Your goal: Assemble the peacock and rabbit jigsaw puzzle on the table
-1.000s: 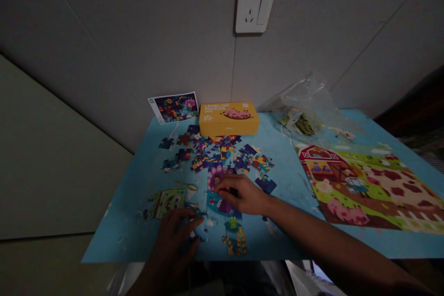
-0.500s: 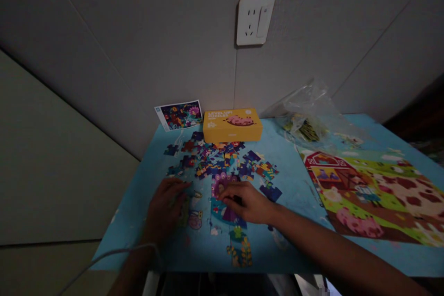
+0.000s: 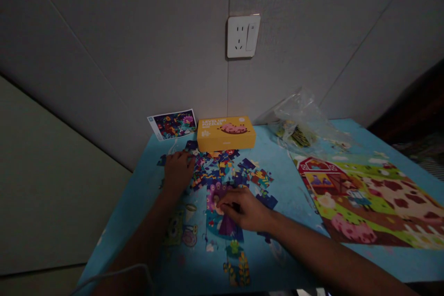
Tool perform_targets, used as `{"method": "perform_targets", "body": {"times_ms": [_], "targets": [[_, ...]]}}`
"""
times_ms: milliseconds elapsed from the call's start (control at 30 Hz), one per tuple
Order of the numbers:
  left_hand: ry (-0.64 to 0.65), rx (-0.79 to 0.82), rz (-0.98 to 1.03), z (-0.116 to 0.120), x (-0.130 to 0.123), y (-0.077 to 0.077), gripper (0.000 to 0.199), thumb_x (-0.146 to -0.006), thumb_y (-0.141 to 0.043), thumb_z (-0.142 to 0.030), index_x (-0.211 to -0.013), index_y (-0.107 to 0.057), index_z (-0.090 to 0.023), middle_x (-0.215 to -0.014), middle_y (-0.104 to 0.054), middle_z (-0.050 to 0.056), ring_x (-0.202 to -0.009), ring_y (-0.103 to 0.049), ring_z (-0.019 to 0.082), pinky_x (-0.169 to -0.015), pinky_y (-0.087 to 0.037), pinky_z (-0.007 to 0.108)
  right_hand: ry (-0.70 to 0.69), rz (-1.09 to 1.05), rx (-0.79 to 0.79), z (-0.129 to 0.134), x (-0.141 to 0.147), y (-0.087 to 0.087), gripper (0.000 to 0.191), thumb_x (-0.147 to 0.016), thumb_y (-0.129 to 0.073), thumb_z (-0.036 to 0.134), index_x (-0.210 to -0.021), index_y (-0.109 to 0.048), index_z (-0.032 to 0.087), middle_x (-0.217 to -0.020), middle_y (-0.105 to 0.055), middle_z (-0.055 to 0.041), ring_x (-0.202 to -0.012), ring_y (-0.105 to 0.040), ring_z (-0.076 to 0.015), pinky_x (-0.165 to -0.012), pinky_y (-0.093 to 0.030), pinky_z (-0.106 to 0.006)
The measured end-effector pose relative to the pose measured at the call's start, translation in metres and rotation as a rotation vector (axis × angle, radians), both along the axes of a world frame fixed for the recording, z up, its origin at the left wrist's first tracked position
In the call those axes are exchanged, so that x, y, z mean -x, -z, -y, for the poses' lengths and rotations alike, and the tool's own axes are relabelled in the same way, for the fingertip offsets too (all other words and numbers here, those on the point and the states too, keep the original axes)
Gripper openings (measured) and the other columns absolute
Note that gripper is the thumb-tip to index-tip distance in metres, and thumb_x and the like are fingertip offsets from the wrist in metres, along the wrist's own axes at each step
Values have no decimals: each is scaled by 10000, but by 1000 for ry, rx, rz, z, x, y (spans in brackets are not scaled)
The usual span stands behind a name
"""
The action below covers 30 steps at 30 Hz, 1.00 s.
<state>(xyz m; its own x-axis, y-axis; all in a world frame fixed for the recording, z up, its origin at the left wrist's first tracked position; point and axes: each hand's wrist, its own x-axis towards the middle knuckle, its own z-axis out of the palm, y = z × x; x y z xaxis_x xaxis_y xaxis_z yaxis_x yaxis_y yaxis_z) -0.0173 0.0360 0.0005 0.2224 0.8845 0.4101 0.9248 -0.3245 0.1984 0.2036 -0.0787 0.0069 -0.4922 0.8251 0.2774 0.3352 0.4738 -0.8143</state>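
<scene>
My left hand [image 3: 179, 171] reaches over the left side of a pile of loose jigsaw pieces [image 3: 222, 166], its fingers stretched out and touching or just above them. Over a partly joined jigsaw section [image 3: 227, 229] with a purple figure rests my right hand [image 3: 243, 208]. Its thumb and index finger come together in a pinch, and anything between them is hidden. Below that section, pieces with a green frog and orange plants [image 3: 237, 266] lie joined on. Dark blue pieces [image 3: 266, 201] are to the right of my right hand.
A yellow puzzle box [image 3: 226, 141] stands at the back beside a picture card [image 3: 173, 125] leaning on the wall. To its right lies a clear plastic bag [image 3: 294, 125] with pieces inside. A finished farm puzzle [image 3: 374, 199] covers the right of the blue table [image 3: 125, 236].
My left hand has moved forward from the near left of the table to the loose pieces. My right hand stays over the joined section. The camera view has shifted slightly.
</scene>
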Motion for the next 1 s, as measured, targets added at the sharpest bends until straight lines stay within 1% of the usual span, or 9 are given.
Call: {"method": "perform_targets", "body": {"times_ms": [100,167,233,367,467,533,667,767,1000], "targets": [[-121,25,-33,-11,-10,6,329,-886,-533,-345,-1083,-681,-126,-1023,-618,175,-992,-565,339,-827,-457,481,-10,3,12,-1,0,4,184,-838,-532,132,-882,-707,170,-775,-721,-47,-624,-632,-142,-587,-464,-229],[-189,71,-78,-12,-12,10,336,-887,-532,-337,-1135,-671,-157,-1092,-587,174,-1022,-544,350,-808,-461,476,-13,-3,16,-1,-1,7,181,-837,-534,132,-880,-706,168,-766,-719,-42,-607,-626,-136,-569,-454,-222],[-215,124,-97,-10,-12,11,325,-894,-528,-335,-1148,-671,-192,-1139,-567,155,-1053,-528,340,-829,-461,464,-12,-2,18,-1,-1,9,175,-833,-541,135,-877,-707,166,-755,-714,-38,-592,-617,-130,-555,-445,-217],[-191,188,-35,-8,-4,11,295,-907,-514,-314,-1129,-678,-208,-1155,-560,130,-1076,-527,308,-885,-453,433,-1,10,33,-1,-1,8,173,-837,-545,146,-878,-712,168,-745,-709,-35,-590,-610,-127,-564,-446,-218],[-180,210,-6,-9,0,10,279,-918,-481,-258,-1108,-683,-231,-1145,-565,105,-1060,-550,274,-910,-448,408,4,7,47,-1,-1,6,168,-847,-547,158,-875,-711,174,-777,-717,-37,-613,-621,-129,-581,-455,-221],[-180,219,0,-11,2,10,272,-911,-488,-253,-1098,-685,-241,-1134,-568,95,-1051,-561,263,-918,-447,398,3,7,51,-1,-1,5,165,-849,-549,159,-878,-710,174,-795,-720,-40,-630,-630,-132,-594,-460,-223],[-191,237,5,-13,2,10,267,-877,-548,-298,-1099,-679,-230,-1127,-567,104,-1071,-558,288,-912,-450,425,-7,8,61,-2,-1,4,165,-846,-547,147,-878,-707,168,-806,-724,-45,-653,-642,-138,-606,-466,-226],[-196,250,5,-13,2,10,267,-862,-569,-317,-1094,-672,-234,-1124,-564,104,-1082,-557,303,-895,-457,446,-10,8,58,-2,-1,4,169,-835,-545,136,-872,-707,164,-776,-720,-42,-621,-630,-132,-583,-459,-220],[-231,265,-8,-14,3,9,226,-847,-554,-265,-1029,-669,-196,-1111,-563,135,-1097,-548,324,-900,-444,487,-6,26,18,-1,-1,7,189,-788,-556,94,-865,-716,156,-725,-711,-35,-583,-615,-124,-568,-447,-206]]}}
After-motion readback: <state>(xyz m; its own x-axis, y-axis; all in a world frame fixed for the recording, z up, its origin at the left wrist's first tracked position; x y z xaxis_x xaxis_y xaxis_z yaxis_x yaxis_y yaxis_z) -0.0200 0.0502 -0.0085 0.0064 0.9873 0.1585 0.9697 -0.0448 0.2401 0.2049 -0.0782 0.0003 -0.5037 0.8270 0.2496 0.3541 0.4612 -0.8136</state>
